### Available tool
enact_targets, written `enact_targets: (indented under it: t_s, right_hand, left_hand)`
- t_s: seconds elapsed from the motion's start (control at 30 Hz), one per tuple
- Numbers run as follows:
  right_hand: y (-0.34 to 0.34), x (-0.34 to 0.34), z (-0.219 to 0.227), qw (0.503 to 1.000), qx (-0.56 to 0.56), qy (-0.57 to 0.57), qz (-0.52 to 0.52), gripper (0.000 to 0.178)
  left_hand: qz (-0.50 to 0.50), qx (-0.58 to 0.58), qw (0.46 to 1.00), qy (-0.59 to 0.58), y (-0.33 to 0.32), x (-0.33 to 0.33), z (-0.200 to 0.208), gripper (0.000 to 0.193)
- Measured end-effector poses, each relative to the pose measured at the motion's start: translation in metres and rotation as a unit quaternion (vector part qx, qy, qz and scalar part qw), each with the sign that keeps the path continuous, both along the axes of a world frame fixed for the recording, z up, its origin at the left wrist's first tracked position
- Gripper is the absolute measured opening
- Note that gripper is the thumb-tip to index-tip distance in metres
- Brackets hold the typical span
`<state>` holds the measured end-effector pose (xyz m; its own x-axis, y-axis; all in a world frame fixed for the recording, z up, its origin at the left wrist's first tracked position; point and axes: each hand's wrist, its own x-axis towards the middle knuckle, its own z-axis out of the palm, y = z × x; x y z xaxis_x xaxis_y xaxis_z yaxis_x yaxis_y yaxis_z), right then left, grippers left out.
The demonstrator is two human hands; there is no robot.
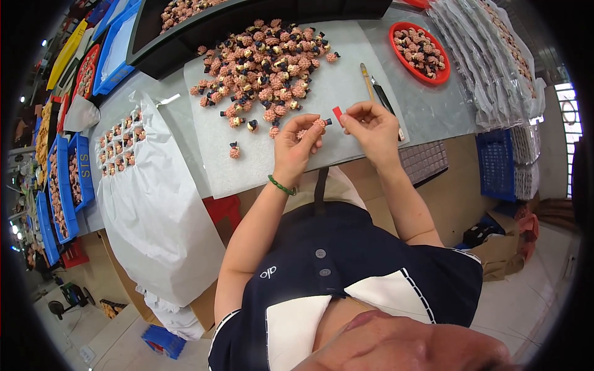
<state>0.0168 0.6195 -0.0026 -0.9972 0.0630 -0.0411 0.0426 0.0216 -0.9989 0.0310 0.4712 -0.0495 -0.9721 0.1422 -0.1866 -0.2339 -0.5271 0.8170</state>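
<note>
My left hand (293, 147) pinches a small pink knobbly figurine (320, 123) whose dark end points right. Between the thumb and fingers of my right hand (375, 131) is a small flat red strip (337, 113), held close to the figurine but apart from it. Both hands are just above the near edge of a white sheet (216, 176) on the table. Beyond them lies a heap of similar pink figurines (260, 68) with dark and cream parts. One loose figurine (234, 150) sits apart, left of my left hand.
A thin brush (366, 77) and a dark pen-like tool (382, 94) lie beside my right hand. Farther right are a red bowl (447, 73) of figurines and stacked clear trays (476, 55). A black bin (154, 59) stands behind; white wrapping (148, 216) with figurines lies left.
</note>
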Motion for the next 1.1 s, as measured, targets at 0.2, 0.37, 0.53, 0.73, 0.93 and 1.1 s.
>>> enact_targets:
  t_s: [0.2,0.37,0.53,0.73,0.93,1.1]
  right_hand:
    - [-0.010,0.015,-0.012,1.000,-0.025,0.016,0.001,0.010]
    - [-0.014,0.010,-0.013,0.999,0.040,0.014,0.005,0.009]
    - [-0.011,0.009,-0.005,0.997,0.066,-0.033,0.029,0.008]
    - [-0.007,-0.013,-0.004,0.998,0.065,0.012,0.001,0.007]
    - [0.010,-0.034,-0.017,0.977,0.206,0.032,-0.045,0.008]
    - [0.011,-0.027,-0.014,0.859,0.457,0.228,-0.038,0.008]
  left_hand:
    - [0.002,-0.004,1.000,-0.001,0.001,-0.002,-0.003,0.019]
    - [-0.023,-0.054,0.998,0.015,0.000,0.002,-0.002,0.019]
    - [-0.017,-0.063,0.998,0.016,-0.001,0.002,-0.001,0.020]
    - [-0.002,-0.038,0.999,0.014,0.002,0.003,-0.002,0.021]
    - [0.003,-0.015,1.000,-0.011,-0.005,0.007,0.005,0.021]
    - [-0.002,-0.023,1.000,-0.015,-0.007,0.008,0.007,0.021]
